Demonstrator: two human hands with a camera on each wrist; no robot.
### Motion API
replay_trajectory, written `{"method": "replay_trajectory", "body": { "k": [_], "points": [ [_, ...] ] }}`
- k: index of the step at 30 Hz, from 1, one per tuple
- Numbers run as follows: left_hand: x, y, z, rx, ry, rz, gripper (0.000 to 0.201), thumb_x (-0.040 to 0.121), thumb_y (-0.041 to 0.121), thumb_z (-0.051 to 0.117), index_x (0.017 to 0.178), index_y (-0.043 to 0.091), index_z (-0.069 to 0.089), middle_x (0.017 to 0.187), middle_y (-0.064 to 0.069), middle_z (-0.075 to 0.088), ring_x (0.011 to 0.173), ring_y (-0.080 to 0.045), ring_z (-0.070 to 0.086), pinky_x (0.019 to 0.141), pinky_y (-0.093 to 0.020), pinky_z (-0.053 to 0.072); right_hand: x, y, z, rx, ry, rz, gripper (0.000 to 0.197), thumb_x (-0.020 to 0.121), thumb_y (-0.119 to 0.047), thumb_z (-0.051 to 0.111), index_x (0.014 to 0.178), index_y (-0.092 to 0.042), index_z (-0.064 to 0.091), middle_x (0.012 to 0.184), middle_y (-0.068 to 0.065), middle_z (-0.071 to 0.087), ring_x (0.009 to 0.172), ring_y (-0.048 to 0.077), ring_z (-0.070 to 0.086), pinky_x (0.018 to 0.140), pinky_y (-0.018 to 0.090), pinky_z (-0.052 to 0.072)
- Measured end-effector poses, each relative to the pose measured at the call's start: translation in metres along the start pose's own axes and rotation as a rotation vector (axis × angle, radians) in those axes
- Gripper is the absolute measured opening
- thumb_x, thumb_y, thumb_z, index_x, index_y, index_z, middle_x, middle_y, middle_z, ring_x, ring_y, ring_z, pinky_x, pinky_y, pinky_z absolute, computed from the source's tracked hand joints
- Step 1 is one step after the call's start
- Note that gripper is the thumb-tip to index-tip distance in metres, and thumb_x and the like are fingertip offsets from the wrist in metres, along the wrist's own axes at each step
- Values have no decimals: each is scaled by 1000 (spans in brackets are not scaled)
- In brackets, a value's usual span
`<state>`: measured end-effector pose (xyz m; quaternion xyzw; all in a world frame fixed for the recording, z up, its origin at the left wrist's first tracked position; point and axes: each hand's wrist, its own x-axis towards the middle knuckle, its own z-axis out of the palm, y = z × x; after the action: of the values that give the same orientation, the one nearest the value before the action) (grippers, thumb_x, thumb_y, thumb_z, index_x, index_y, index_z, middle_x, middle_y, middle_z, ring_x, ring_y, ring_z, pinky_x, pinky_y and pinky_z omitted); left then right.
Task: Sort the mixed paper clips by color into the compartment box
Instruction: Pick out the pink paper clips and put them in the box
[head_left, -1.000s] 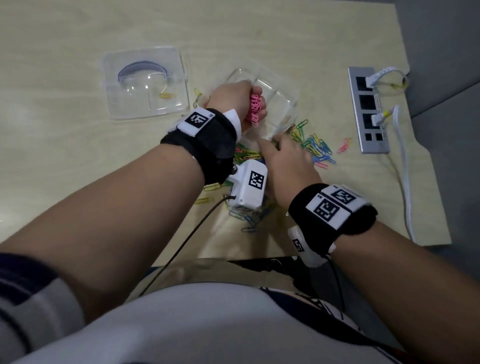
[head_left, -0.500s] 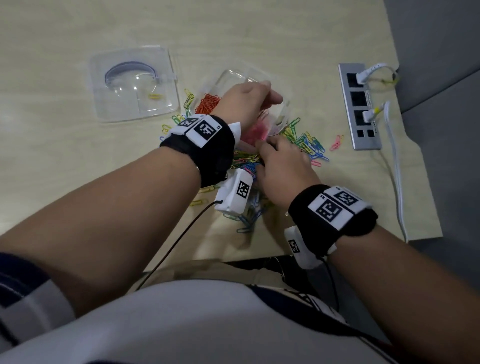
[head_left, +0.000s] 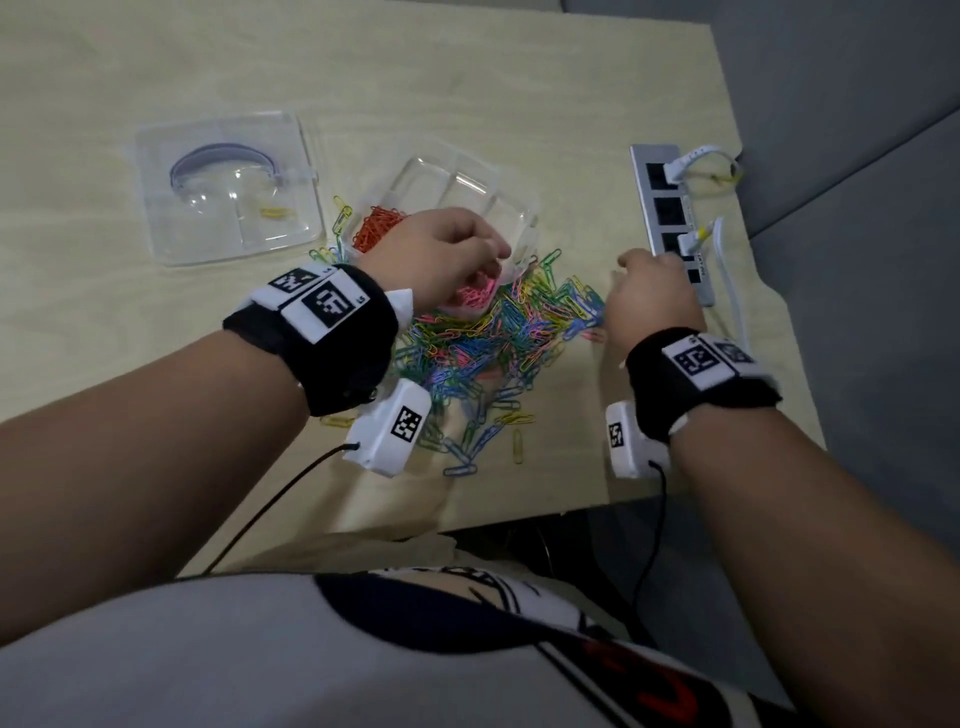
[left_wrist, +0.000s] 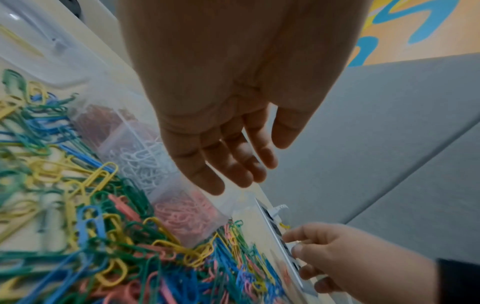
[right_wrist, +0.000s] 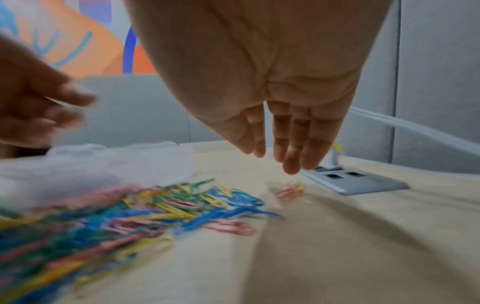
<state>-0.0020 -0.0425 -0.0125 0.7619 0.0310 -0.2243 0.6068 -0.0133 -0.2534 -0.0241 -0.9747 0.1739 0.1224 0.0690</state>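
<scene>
Only wrist view shows white clips (left_wrist: 140, 164) inside box (left_wrist: 182, 193).

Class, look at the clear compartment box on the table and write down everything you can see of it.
The compartment box is clear plastic, open-topped, split by thin walls into several cells. It sits flat on the pale table, skewed to its edge. Near cells hold orange clips, white clips and pink clips; far cells look empty. The mixed pile lies against its near side. The left hand hovers open above it.

No legible text (markers only)
</scene>
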Motion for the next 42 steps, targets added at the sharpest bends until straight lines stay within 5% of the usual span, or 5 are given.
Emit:
{"method": "replay_trajectory", "body": {
  "k": [11, 22, 28, 37, 42],
  "points": [
    [-5, -9, -2, 248, 2, -108, 30, 94, 29, 59, 100, 2, 69, 86, -8, 67, 77, -18, 60, 79, -38, 55, 29, 17, 25, -126, -23, -178, 29, 88, 5, 48, 106, -5, 69, 114, 19, 60, 98, 34, 61, 78, 33, 48],
    [-4, -15, 36, -510, -90, -444, 46, 100, 51, 35, 107, 12, 59, 94, -9, 64, 69, -18, 65, 68, -33, 59, -37, -29, 9, 648, -39, -604, 11, 81, -14, 68, 92, -16, 68, 90, 0, 68, 79, 12, 65, 78, 27, 52],
    [0, -11, 34, -357, -122, -536, 41, 103, 35, 35, 75, 14, 56, 50, 4, 56, 48, -7, 55, 48, -17, 50, -15, 6, 11, 266, 28, -293, 15, 89, -15, 55, 95, -14, 69, 96, 8, 68, 91, 26, 61, 79, 34, 50],
    [-6, -15, 28, -256, -146, -507, 37, 102, 33, 39, 79, 11, 57, 63, -1, 54, 59, -11, 53, 49, -17, 50, -20, 12, 39, -113, -41, -199, 20, 94, -14, 48, 106, -13, 64, 105, 11, 62, 92, 32, 60, 66, 31, 39],
    [-9, -16, 34, -328, -151, -506, 42, 102, 39, 37, 82, 9, 58, 71, -6, 57, 51, -10, 58, 54, -23, 56, -34, 5, 21, 270, 65, -276, 11, 92, -21, 58, 98, -17, 66, 91, 3, 68, 85, 24, 62, 68, 31, 48]
  ]
}}
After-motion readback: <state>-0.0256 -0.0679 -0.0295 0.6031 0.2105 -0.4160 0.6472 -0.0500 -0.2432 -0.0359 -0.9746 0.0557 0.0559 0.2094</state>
